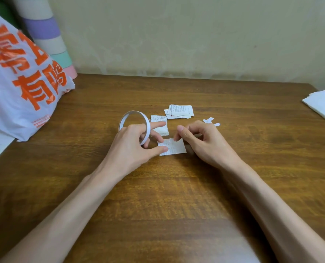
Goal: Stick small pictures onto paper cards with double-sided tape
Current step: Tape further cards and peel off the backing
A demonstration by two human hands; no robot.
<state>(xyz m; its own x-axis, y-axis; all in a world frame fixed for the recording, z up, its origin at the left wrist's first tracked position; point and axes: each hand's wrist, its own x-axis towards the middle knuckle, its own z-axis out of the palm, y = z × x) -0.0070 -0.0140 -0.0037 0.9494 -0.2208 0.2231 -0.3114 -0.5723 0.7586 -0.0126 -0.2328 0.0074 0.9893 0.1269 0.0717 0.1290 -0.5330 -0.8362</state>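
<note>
A thin white roll of double-sided tape [132,115] stands on edge in my left hand [133,143], whose fingers pass through the ring and curl round it; the thumb presses on the left edge of a small printed paper card [175,148] lying flat on the wooden table [157,196]. My right hand [201,141] pinches at the card's top edge with thumb and forefinger. Behind the left hand lies another small printed paper [158,118]. Farther back is a small stack of printed papers [179,111].
Torn white backing strips [211,121] lie right of the hands. A white plastic bag with orange lettering [23,76] fills the left side, with a striped pastel roll [49,35] behind it. Folded white tissue [323,105] sits at the right table edge. A wall bounds the far side.
</note>
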